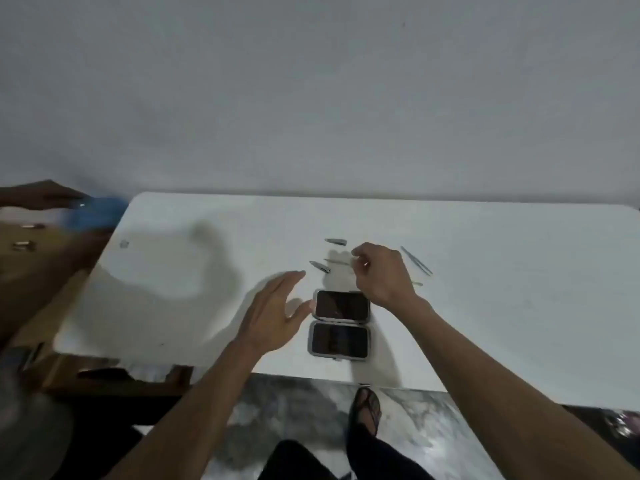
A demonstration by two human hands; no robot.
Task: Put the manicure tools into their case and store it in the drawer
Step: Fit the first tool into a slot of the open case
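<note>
Two hands over white table (485, 306): right hand (382, 271) pinches thin metal stick (337, 261) lying left-right; left hand (273, 313) spread beside open grey rounded case (341, 323).

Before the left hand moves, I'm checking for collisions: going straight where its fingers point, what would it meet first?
Probably the nearer nail clipper, just beyond the left hand; its height above the table is unclear.

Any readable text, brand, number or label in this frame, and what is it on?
None can be read.
Case: open on the table, both dark halves show no legible mark.
Clippers and tweezers: too small and blurred for any engraving.
Small grey mark near the table's left edge: too blurred to tell whether it is text.
</note>
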